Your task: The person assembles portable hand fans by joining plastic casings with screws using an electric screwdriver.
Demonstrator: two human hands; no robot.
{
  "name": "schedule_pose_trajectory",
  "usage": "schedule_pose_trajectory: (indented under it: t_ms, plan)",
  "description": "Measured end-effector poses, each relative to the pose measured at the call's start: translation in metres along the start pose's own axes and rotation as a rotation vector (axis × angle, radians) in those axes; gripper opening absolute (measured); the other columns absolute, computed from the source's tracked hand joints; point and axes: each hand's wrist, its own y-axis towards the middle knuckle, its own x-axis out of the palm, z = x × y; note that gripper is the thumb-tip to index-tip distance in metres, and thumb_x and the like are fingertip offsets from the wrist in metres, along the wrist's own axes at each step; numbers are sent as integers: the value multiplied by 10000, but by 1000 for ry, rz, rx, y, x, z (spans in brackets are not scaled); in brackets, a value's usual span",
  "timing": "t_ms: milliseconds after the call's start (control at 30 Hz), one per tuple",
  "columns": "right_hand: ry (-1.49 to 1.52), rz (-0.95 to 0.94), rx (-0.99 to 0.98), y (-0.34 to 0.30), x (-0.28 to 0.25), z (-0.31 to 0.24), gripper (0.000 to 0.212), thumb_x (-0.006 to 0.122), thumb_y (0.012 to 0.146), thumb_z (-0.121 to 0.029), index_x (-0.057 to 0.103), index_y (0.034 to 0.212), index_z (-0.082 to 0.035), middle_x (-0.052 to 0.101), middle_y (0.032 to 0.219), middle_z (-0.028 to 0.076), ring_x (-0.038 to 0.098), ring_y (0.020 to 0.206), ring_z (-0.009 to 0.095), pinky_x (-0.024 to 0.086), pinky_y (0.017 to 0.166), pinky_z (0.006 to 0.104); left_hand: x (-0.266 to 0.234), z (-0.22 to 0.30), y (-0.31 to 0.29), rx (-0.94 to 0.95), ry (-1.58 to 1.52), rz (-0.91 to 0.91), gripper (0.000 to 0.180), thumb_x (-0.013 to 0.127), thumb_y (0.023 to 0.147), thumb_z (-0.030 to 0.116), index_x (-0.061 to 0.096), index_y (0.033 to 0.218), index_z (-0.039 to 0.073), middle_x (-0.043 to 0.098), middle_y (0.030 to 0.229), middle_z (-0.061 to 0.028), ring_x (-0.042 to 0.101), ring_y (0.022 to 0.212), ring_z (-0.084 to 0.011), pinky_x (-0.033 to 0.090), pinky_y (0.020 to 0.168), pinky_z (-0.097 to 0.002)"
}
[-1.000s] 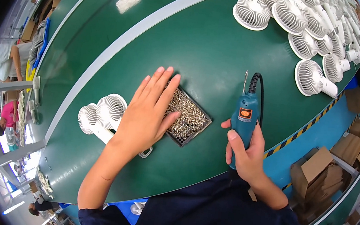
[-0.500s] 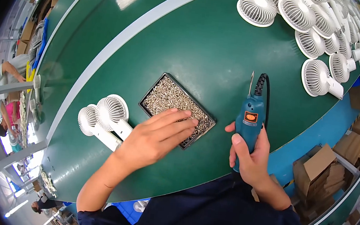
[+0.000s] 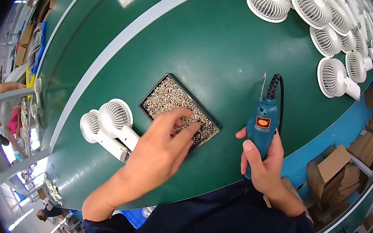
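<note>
My right hand [image 3: 261, 164] is wrapped around a teal electric screwdriver [image 3: 261, 125]. Its thin bit [image 3: 263, 85] points away from me, beside a black cable. To the left, a black rectangular tray [image 3: 211, 138] full of small silver screws [image 3: 168, 97] lies on the green table. My left hand [image 3: 162, 143] reaches over the tray's near side, fingers bent and drawn together among the screws. How many it grips is hidden. Left of that hand lie two white handheld fans [image 3: 115, 117] side by side, handles toward me.
A heap of white fans [image 3: 311, 9] covers the far right of the table [image 3: 212, 55]. Cardboard boxes [image 3: 334, 174] stand off the right edge. A pale strip [image 3: 111, 48] crosses the left part of the table. Other people appear at the far left and far right.
My left hand's fingers have gone from lying stretched over the screws to curling in toward the thumb. The right hand keeps hold of the screwdriver, nearly still.
</note>
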Motion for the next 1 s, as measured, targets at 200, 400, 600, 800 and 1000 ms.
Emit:
schedule_pose_trajectory:
  t_ms: [200,400,600,800,1000]
  plan:
    - [-3,3,4,0,0,0,353,520,941,-86,389,1257,3,566,1081,157,496,492,87,429,409,218,4,-3,-3,136,100,-13,293,737,714,-6,662,997,12,594,1074,-114,565,982,-298,500,813,-378]
    - [9,1,-1,0,1,-1,359,523,940,-91,387,1259,4,566,1078,159,498,495,86,427,410,216,-22,-34,0,-34,68,103,278,756,707,11,693,975,45,561,1166,-97,553,1000,-282,485,832,-382]
    - [-24,-7,-2,0,1,-2,364,509,939,-82,378,1266,11,564,1076,161,497,496,86,422,410,215,-18,-16,5,-171,75,71,428,706,740,-20,610,1155,30,553,1184,-136,579,990,-288,494,834,-372]
    - [53,36,26,-1,2,-5,313,571,942,-100,423,1200,-4,599,1042,82,488,549,40,423,455,204,-3,4,6,-77,-14,9,366,692,750,-27,612,1105,11,554,1133,-133,579,977,-308,496,828,-375]
    - [53,36,35,-2,3,-6,318,579,937,-95,425,1201,-6,598,1046,81,493,555,40,425,460,202,9,11,-8,101,-138,-92,308,721,723,-29,644,1022,-18,583,1082,-135,574,983,-318,503,833,-387]
